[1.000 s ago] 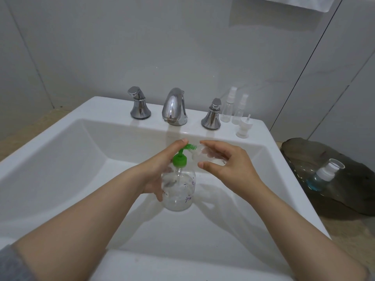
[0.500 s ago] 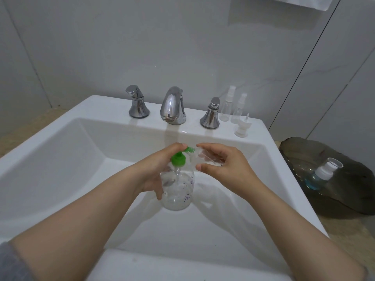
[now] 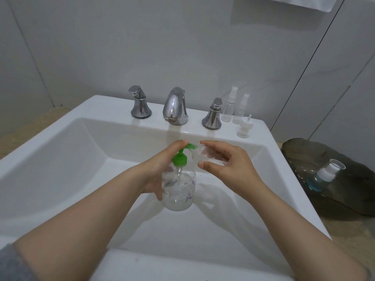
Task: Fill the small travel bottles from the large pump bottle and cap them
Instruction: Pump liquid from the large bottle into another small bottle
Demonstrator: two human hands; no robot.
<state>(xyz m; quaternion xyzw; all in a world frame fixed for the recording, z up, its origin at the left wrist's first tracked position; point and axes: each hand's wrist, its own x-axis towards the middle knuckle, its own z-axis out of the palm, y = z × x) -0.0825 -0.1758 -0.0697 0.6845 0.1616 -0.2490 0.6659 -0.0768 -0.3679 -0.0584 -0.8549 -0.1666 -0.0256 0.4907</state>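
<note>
Though half-hidden in right hand point(image 3: 229, 169), small clear bottle point(image 3: 205, 155).

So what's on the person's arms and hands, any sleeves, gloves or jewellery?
Both hands are bare: no gloves, and no rings or watch that I can see on the left hand or right hand. The forearms are uncovered. A grey sleeve shows pushed up on the left arm; the right arm shows no sleeve in view.
</note>
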